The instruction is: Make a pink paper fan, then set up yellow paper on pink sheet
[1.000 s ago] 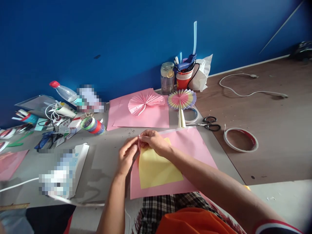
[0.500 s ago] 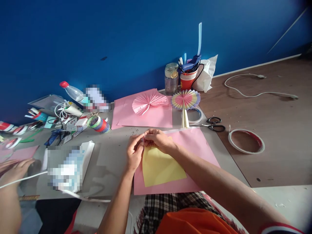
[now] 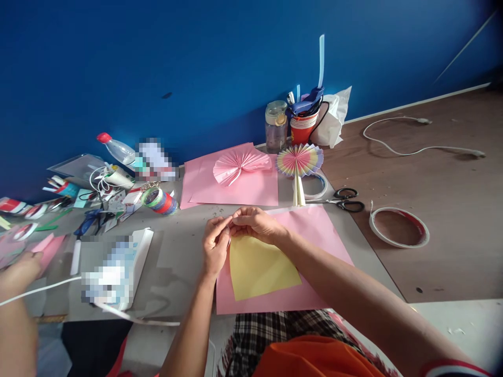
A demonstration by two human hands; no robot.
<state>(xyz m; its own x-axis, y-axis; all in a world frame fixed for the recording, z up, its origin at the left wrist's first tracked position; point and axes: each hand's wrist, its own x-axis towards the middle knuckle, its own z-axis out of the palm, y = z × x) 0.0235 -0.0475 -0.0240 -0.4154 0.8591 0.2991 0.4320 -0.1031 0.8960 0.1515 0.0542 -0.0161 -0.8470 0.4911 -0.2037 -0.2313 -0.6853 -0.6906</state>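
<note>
A yellow paper sheet [image 3: 261, 267] lies on a larger pink sheet [image 3: 314, 230] at the near edge of the grey table [image 3: 176, 251]. My left hand [image 3: 215, 245] and my right hand [image 3: 255, 224] meet at the far left corner of these sheets. Both hands have their fingers closed in a pinch on the paper's corner; which sheet they grip is hidden by the fingers.
Beyond lie a pink pleated fan [image 3: 239, 163] on pink paper, a rainbow paper fan [image 3: 298, 162], scissors [image 3: 346, 199], a tape ring [image 3: 398, 226], a jar [image 3: 275, 126], and a red cup [image 3: 302, 125] of tools. Tape rolls [image 3: 159, 200] and clutter sit left. Another person's hand [image 3: 18, 272] is at far left.
My hands have stayed pinched at the paper corner, shifting only slightly. The other person's hand at far left has come into view and moved.
</note>
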